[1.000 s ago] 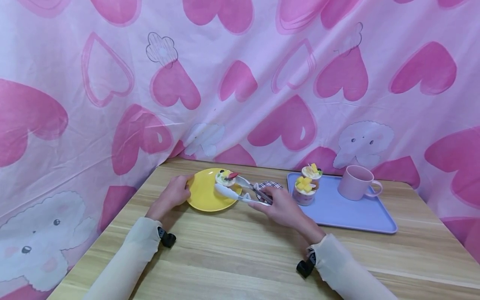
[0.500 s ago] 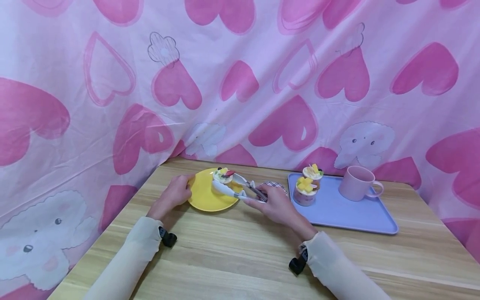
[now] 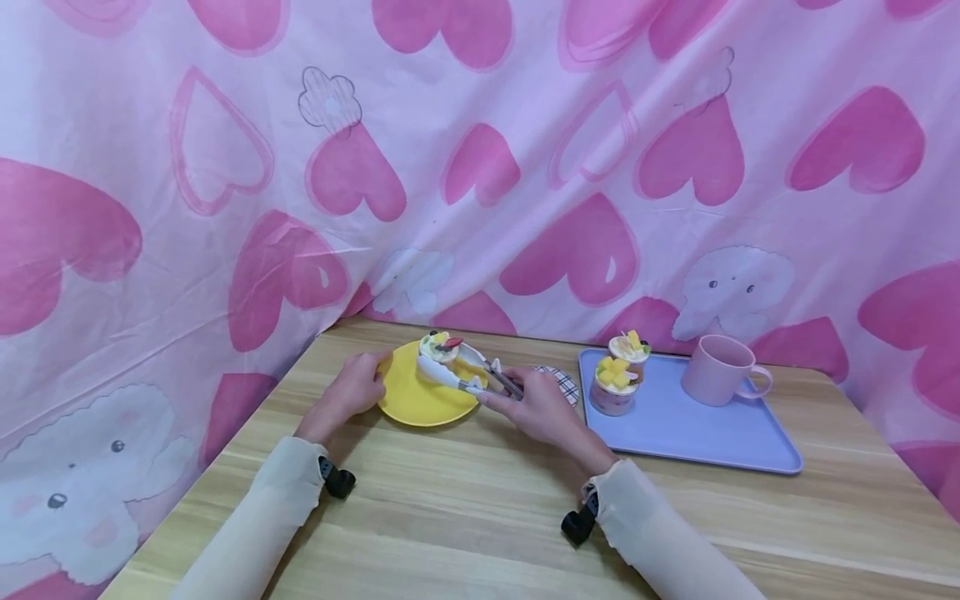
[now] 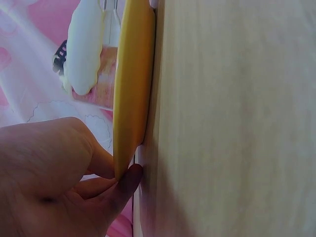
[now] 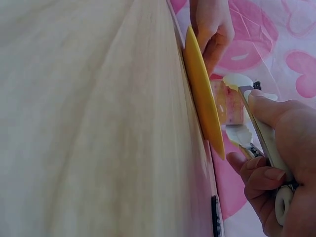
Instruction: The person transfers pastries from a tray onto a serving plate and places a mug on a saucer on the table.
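My left hand [image 3: 348, 387] pinches the left rim of a yellow plate [image 3: 408, 404], thumb and fingers on either side of the edge in the left wrist view. In my right hand [image 3: 542, 410] is a pair of tongs [image 5: 266, 140] with white scalloped tips. Those tips stand on opposite sides of a small dessert cup [image 3: 438, 350] topped with fruit pieces, one of them red. Pink and yellow layers show through the cup's clear wall in the right wrist view. The cup is upright at the plate's upper middle, its base close over the plate.
To the right, a blue-lilac tray [image 3: 705, 437] bears two more dessert cups, a front one [image 3: 613, 387] and a back one [image 3: 632, 348], plus a pink mug [image 3: 717, 371]. A checked round coaster [image 3: 562, 382] lies between plate and tray. A heart-patterned pink cloth [image 3: 465, 250] hangs behind the table.
The right hand, the tongs and the dessert cup have shifted left, further over the plate. The left hand keeps its pinch on the plate's rim.
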The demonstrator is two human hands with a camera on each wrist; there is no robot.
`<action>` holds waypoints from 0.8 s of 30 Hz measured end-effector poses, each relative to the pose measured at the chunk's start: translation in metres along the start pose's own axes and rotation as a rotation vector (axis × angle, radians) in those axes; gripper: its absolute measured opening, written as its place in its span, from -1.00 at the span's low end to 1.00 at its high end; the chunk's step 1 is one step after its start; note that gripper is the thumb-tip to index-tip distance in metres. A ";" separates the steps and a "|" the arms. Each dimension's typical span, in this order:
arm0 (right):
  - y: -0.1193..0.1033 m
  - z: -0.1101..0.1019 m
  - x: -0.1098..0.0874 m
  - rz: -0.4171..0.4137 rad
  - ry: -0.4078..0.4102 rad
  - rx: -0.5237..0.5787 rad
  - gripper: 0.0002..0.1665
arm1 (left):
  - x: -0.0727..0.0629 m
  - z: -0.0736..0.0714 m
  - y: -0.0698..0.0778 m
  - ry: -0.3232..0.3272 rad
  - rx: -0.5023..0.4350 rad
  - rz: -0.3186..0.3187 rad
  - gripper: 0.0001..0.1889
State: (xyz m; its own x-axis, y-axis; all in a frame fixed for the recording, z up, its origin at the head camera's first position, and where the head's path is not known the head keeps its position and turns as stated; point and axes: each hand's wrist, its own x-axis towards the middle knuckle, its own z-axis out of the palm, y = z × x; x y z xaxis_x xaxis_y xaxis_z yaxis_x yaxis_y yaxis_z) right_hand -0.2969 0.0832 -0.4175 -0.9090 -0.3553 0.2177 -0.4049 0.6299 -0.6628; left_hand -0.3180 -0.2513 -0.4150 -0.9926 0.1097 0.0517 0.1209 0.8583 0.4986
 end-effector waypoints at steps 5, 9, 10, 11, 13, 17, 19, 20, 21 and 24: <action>-0.003 0.004 0.004 -0.018 0.001 0.011 -0.52 | -0.001 0.000 0.003 -0.008 -0.014 -0.006 -0.34; -0.006 0.009 0.007 -0.018 0.008 0.018 -0.51 | -0.002 0.000 0.003 -0.010 -0.015 -0.001 -0.35; -0.007 0.010 0.007 -0.022 0.010 0.017 -0.49 | -0.002 0.000 0.003 -0.007 -0.015 0.004 -0.35; -0.007 0.011 0.008 -0.022 0.013 0.018 -0.47 | -0.002 0.000 0.002 -0.005 -0.014 0.008 -0.35; -0.009 0.014 0.009 -0.023 0.014 0.015 -0.42 | -0.002 0.000 0.002 -0.006 -0.014 0.012 -0.35; -0.011 0.018 0.012 -0.028 0.015 0.005 -0.34 | -0.003 0.000 0.001 -0.009 -0.017 0.009 -0.35; -0.012 0.019 0.012 -0.028 0.018 -0.003 -0.34 | -0.002 0.001 0.001 -0.008 -0.014 0.013 -0.35; -0.011 0.019 0.013 -0.027 0.020 -0.006 -0.35 | -0.002 0.001 0.001 -0.007 -0.013 0.013 -0.35; -0.011 0.019 0.013 -0.026 0.022 -0.010 -0.36 | -0.002 0.001 0.001 -0.007 -0.011 0.014 -0.35; -0.010 0.020 0.013 -0.021 0.022 -0.013 -0.42 | -0.001 0.001 0.001 -0.003 -0.003 0.017 -0.35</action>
State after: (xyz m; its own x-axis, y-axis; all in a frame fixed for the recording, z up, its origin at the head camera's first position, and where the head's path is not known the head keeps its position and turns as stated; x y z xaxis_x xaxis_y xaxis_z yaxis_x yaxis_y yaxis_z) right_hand -0.3025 0.0587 -0.4224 -0.9020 -0.3539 0.2473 -0.4254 0.6310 -0.6487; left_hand -0.3165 -0.2500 -0.4156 -0.9903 0.1261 0.0580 0.1382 0.8547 0.5004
